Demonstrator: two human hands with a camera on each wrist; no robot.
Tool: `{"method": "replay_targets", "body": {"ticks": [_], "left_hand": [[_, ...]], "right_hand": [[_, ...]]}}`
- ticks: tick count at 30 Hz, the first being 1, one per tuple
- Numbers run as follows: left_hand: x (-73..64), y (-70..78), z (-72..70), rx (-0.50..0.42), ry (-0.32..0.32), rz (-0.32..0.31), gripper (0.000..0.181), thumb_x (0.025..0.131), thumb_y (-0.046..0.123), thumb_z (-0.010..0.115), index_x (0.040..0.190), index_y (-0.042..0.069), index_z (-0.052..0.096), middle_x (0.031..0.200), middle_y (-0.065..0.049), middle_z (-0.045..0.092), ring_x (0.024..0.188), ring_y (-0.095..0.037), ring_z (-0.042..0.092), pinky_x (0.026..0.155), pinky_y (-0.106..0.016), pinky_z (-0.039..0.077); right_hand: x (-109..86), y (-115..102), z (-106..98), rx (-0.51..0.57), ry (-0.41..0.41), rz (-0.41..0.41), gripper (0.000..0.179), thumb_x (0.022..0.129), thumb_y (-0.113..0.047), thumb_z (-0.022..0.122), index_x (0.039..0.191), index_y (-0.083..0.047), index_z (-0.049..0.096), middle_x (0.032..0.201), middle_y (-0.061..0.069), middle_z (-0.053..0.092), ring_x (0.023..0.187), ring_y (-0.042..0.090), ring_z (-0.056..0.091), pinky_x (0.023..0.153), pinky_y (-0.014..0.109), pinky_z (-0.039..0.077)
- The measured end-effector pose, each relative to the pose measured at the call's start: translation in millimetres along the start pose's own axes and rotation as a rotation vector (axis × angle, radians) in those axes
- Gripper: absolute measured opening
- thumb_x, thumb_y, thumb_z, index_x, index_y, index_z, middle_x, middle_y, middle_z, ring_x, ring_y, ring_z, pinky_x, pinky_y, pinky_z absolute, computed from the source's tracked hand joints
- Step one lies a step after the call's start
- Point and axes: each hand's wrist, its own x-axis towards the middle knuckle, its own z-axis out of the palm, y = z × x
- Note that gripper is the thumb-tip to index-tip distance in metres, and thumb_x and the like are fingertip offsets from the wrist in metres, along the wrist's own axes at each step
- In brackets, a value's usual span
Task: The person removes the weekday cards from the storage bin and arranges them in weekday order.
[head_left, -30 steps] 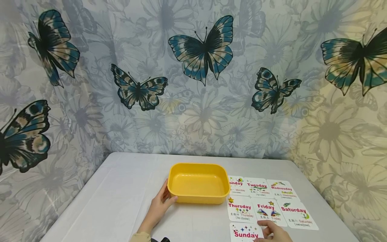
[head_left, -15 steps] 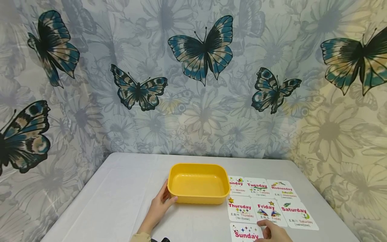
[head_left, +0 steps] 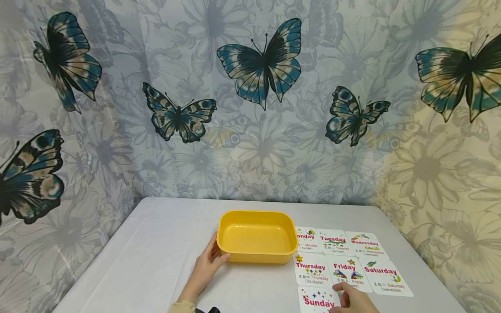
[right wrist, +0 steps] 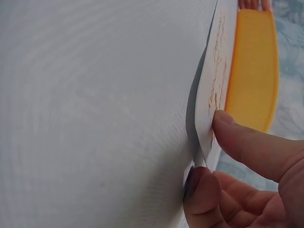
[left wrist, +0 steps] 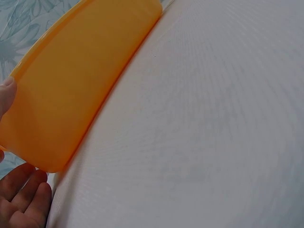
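Observation:
My left hand (head_left: 205, 266) holds the near left corner of a yellow plastic basin (head_left: 260, 258), which has nothing in it. In the left wrist view its thumb (left wrist: 6, 95) lies against the basin's wall near the rim, the other fingers lower at the corner. My right hand (head_left: 355, 300) pinches the right side of the white "Sunday" card (head_left: 316, 298), thumb on top. The right wrist view has that card (right wrist: 211, 90) bowed slightly off the cloth along its near edge. Directly beyond it lie the "Thursday" card (head_left: 311, 278) and the "Friday" card (head_left: 344, 274).
A "Saturday" card (head_left: 385, 278) ends the middle row. Behind it are the "Monday" card (head_left: 306, 245), partly hidden by the basin, the "Tuesday" card (head_left: 332, 245) and the "Wednesday" card (head_left: 365, 244). A white cloth covers the table (head_left: 156, 243); a butterfly-print curtain (head_left: 258, 165) hangs behind.
The "Sunday" card has slid slightly right and closer to the row beyond it, with my right hand on it. My left hand and the basin stay where they were.

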Motion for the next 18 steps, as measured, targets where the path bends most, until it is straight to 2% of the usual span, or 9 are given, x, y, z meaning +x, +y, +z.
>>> {"method": "replay_targets", "body": {"ticks": [5, 10, 13, 18], "left_hand": [[1.2, -4.5, 0.8, -0.021, 0.008, -0.016, 0.086, 0.083, 0.025, 0.071, 0.149, 0.008, 0.017, 0.141, -0.025, 0.033, 0.127, -0.035, 0.037, 0.103, -0.044, 0.034], [6.5, -22.0, 0.8, -0.037, 0.026, -0.053, 0.091, 0.083, 0.030, 0.070, 0.149, 0.007, 0.012, 0.142, -0.024, 0.033, 0.126, -0.034, 0.038, 0.103, -0.039, 0.035], [8.9, -29.1, -0.2, -0.048, 0.047, -0.071, 0.086, 0.086, 0.030, 0.067, 0.149, 0.008, 0.013, 0.142, -0.022, 0.034, 0.127, -0.034, 0.037, 0.103, -0.039, 0.035], [9.8, -26.9, -7.4, -0.045, 0.069, -0.085, 0.069, 0.092, 0.032, 0.058, 0.146, 0.007, 0.024, 0.137, -0.018, 0.042, 0.125, -0.032, 0.041, 0.102, -0.044, 0.036]], "right_hand": [[-1.5, 0.0, -0.3, -0.002, 0.012, -0.014, 0.054, 0.066, -0.019, 0.083, 0.108, 0.004, 0.057, 0.067, 0.002, 0.044, 0.059, 0.016, 0.043, 0.050, 0.022, 0.034], [-2.8, -2.7, -0.3, -0.008, 0.018, 0.023, 0.056, 0.066, -0.017, 0.083, 0.111, 0.003, 0.056, 0.068, 0.002, 0.046, 0.060, 0.015, 0.045, 0.050, 0.022, 0.036], [-3.6, -2.9, -3.3, -0.011, -0.005, 0.010, 0.056, 0.068, -0.017, 0.082, 0.112, 0.004, 0.055, 0.069, 0.002, 0.046, 0.060, 0.015, 0.046, 0.051, 0.023, 0.038], [-5.5, -3.0, -19.0, 0.011, -0.091, -0.058, 0.059, 0.074, -0.023, 0.077, 0.118, 0.006, 0.051, 0.073, 0.001, 0.047, 0.063, 0.017, 0.048, 0.054, 0.026, 0.041]]}}
